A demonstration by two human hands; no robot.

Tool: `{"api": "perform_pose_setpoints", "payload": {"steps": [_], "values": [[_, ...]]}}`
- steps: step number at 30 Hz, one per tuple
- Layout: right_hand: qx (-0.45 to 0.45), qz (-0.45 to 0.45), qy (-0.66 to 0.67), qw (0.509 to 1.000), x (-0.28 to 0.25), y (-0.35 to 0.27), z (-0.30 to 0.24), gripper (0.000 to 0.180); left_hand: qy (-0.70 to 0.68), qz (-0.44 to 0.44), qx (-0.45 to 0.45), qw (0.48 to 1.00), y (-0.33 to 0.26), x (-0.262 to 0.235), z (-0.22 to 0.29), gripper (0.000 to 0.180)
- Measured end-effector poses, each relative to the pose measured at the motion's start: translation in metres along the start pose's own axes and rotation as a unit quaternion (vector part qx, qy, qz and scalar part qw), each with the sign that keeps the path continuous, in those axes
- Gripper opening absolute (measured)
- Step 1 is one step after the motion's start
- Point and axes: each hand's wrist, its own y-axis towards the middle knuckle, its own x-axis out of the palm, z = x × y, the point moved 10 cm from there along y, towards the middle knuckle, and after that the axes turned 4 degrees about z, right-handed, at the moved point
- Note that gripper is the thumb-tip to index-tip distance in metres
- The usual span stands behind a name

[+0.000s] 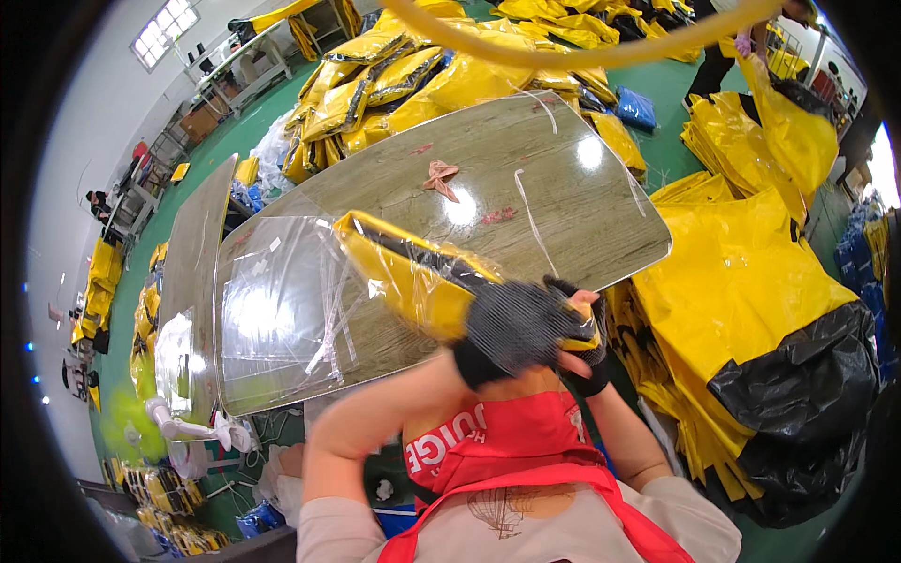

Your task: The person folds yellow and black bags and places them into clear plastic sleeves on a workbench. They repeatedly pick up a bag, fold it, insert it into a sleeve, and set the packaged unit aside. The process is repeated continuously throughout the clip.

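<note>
A folded yellow-and-black sheet in a clear plastic bag slants over the near part of the wood-patterned table. My left hand, in a dark fingerless glove, is closed across its near end. On the right, my right hand, gloved the same way, grips the very tip of that bundle; my left hand partly covers it. Several flat clear plastic bags lie left of the bundle on the table. A reddish-brown cloth scrap and a thin white strip lie farther back.
Yellow-and-black sheets are stacked high at my right. Packed yellow bundles heap up beyond the table, with a blue packet beside them. A clip-on fan stands at the left. Another person handles yellow material at the far right.
</note>
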Motion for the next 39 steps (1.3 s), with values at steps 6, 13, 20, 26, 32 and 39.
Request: {"api": "perform_pose_setpoints", "payload": {"steps": [6,13,20,26,32,39], "values": [[-0.114,0.106,0.059,0.986,-0.053,0.037,-0.019,0.035,-0.061,0.175,-0.102,0.977,-0.016,-0.017,0.010,0.044],[-0.083,0.126,0.143,0.978,0.013,0.082,-0.049,0.039,-0.383,0.363,-0.418,0.740,-0.155,0.087,-0.102,0.056],[-0.224,-0.098,-0.210,0.947,0.083,0.093,-0.146,0.061,0.117,-0.021,-0.200,0.973,-0.086,-0.033,0.002,0.038],[-0.349,-0.282,-0.433,0.782,0.190,0.032,-0.178,0.066,0.199,0.136,-0.091,0.966,-0.033,-0.146,-0.022,0.047],[-0.033,-0.032,-0.091,0.995,0.054,0.107,-0.114,0.058,0.104,0.288,-0.208,0.929,-0.077,-0.157,-0.053,0.058],[-0.089,0.004,-0.055,0.994,0.069,0.095,-0.097,0.029,-0.210,0.423,-0.314,0.824,-0.092,-0.155,-0.077,0.060]]}}
